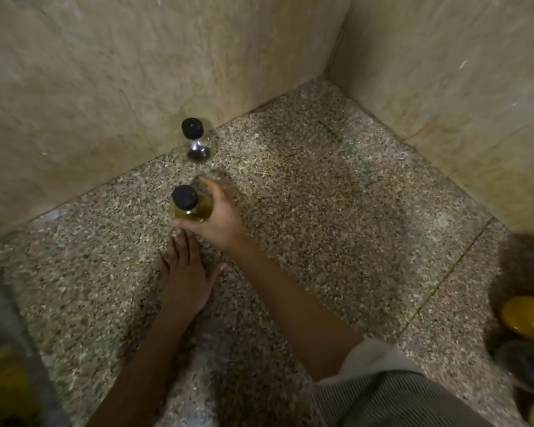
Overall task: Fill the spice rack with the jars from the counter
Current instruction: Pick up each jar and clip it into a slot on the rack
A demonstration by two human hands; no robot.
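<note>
A small glass jar with a black cap and yellowish contents (188, 206) stood upright near the middle of the speckled granite desk (336, 211), the person's right hand (219, 217) wrapped around its body, thumb in front and fingers behind. The left hand (185, 269) lay flat and open on the stone just beside it, holding nothing. A second black-capped jar with dark contents (196, 141) waited untouched farther back, close against the beige marble wall (90, 72), apart from the first. The spice rack itself could not be made out with certainty; a blurred grey shape at the lower left edge (10, 349) and a cluster of rounded yellow and dark lids at the lower right (527, 340) were too soft to identify. The risk from here appeared to lie in the grip: smooth glass held by the side alone could slip when lifted, and a fall onto hard stone would likely crack it. A wide swing of the arm might also clip the rear jar and topple it against the wall. The desk ran into a corner where two marble-clad walls met, its polished surface crossed by a thin joint line at right. Light was dim and warm, and the frame's edges were smeared.
</note>
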